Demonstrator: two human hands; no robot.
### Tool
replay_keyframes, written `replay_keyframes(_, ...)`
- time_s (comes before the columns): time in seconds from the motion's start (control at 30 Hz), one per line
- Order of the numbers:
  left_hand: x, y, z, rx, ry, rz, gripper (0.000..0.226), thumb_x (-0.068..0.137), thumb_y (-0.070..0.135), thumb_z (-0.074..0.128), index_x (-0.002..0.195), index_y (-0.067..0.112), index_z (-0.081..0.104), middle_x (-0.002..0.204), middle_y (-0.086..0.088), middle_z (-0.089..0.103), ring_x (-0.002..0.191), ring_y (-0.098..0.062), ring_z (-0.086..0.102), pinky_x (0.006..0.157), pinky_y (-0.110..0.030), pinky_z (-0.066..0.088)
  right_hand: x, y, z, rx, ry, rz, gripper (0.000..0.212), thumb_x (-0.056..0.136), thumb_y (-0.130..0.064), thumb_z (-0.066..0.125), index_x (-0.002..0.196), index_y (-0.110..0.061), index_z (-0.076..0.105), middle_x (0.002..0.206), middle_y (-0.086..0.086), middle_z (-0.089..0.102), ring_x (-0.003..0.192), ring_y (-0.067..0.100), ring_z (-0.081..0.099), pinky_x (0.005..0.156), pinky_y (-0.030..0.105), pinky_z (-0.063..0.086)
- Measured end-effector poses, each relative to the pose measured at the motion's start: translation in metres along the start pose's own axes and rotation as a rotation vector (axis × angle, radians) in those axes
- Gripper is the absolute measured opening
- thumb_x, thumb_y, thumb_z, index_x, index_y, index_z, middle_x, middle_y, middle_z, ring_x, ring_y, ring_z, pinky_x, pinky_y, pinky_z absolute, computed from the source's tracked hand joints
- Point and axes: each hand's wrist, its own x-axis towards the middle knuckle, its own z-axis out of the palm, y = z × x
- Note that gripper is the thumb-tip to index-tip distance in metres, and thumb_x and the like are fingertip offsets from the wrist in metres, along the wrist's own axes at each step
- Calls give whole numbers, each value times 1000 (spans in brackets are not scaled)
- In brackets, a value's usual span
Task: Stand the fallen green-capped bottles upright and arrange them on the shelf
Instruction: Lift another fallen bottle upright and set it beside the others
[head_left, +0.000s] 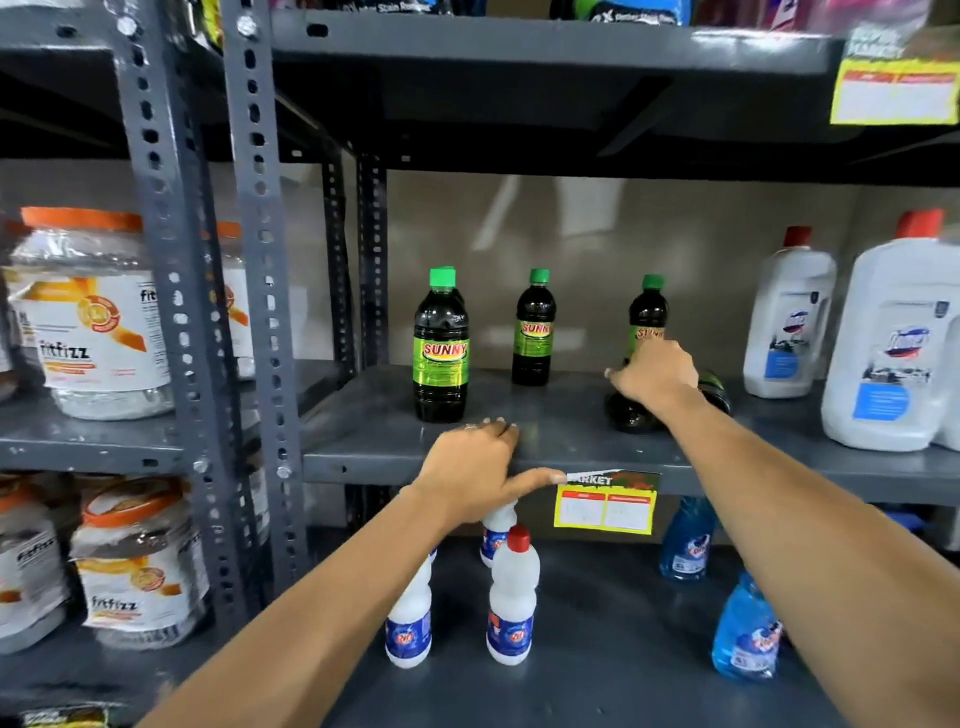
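Grey metal shelf (571, 447), middle tier: three dark green-capped plastic bottles upright – left (441, 345), middle (533, 328), right (648, 317). Fourth dark bottle (631, 413) fallen on its side, front right. Right hand (655, 373) pressed down on it, fingers (621, 375) curled over it; firmness of grip impossible to tell. Left hand (470, 475) spread flat on shelf edge, holding nothing.

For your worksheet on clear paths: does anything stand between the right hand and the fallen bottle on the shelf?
Nothing visible does. The right hand is already on the fallen bottle, which lies on the shelf. An upright bottle stands just behind the hand, not between them.
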Motion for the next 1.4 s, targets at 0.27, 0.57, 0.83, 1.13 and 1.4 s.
replay_keyframes(0.27, 9, 12, 8, 35, 0, -23, 127, 58, 92, -9, 135, 9, 48, 141, -8, 51, 126, -28, 48, 91, -38, 46, 11, -6, -7, 35, -486, 206, 61, 92, -45, 51, 138, -6, 44, 142, 16, 46, 109, 36, 58, 87, 43, 57)
replay_keyframes(0.57, 6, -2, -6, -64, -182, 9, 112, 66, 92, 32, 150, 18, 28, 157, -1, 27, 141, -21, 29, 109, -39, 32, 7, 20, -2, 810, -525, 376, 32, 88, -34, 63, 109, -11, 55, 115, 17, 60, 93, 30, 62, 62, 47, 59)
replay_keyframes(0.83, 6, -14, -5, -48, -186, 27, 112, 63, 93, 39, 151, 26, 25, 158, 5, 24, 140, -19, 32, 107, -40, 34, -9, 4, 25, 1076, -477, 95, 45, 84, -16, 73, 125, -9, 54, 111, 3, 67, 113, 22, 60, 95, 45, 46)
replay_keyframes(1.13, 2, -7, 0, 31, -118, -12, 114, 62, 93, 41, 150, 23, 27, 158, 4, 26, 139, -19, 33, 104, -39, 38, -7, -1, 54, 1064, -544, -119, 67, 79, 0, 74, 137, -17, 44, 127, 5, 63, 124, 20, 54, 111, 35, 33)
replay_keyframes(1.4, 3, -6, 5, 11, -92, -58, 117, 59, 94, 43, 150, 21, 28, 158, 7, 23, 143, -13, 24, 107, -37, 35, -3, -2, 59, 986, -434, -73, 62, 75, 0, 76, 130, -8, 49, 121, 9, 65, 120, 25, 58, 105, 36, 40)
